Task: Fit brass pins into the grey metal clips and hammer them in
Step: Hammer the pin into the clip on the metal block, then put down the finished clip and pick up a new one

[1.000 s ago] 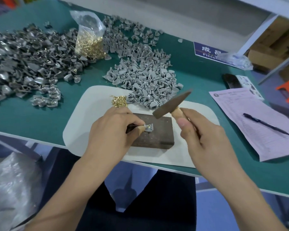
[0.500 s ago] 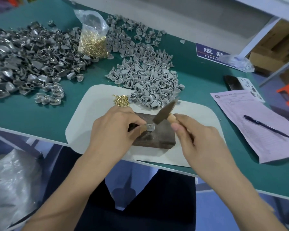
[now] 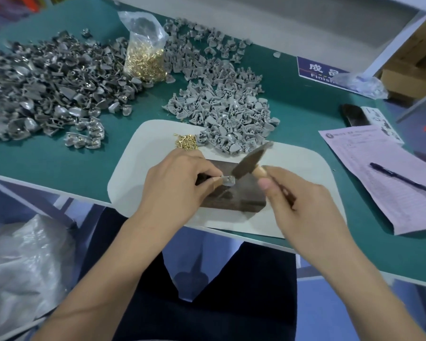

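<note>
- The left hand point(image 3: 175, 183) pinches a grey clip point(image 3: 228, 180) between its fingers on the dark block point(image 3: 241, 195).
- The right hand point(image 3: 303, 205) has its fingers wrapped round the hammer point(image 3: 250, 161), whose blurred head is at the clip.
- Loose brass pins point(image 3: 186, 141) lie on the white mat point(image 3: 143, 156) on the tabletop.

- In front of you stands a green-topped table point(image 3: 59, 168) with a white edge.
- On it, at your near edge, lies a white mat point(image 3: 138, 173).
- To your left sits a wide heap of darker grey clips point(image 3: 42, 89).
- Behind the mat spreads a pile of lighter grey clips point(image 3: 221, 104), its near edge spilling onto the mat.
- Between the two heaps stands a clear bag of brass pins point(image 3: 145, 57).
- To your right lies a pink printed sheet point(image 3: 379, 178) with a pen point(image 3: 401, 178) on it.
- Beyond the sheet you have a dark flat object point(image 3: 354, 116), a blue sign point(image 3: 317, 70) and a crumpled plastic bag point(image 3: 362, 84).
</note>
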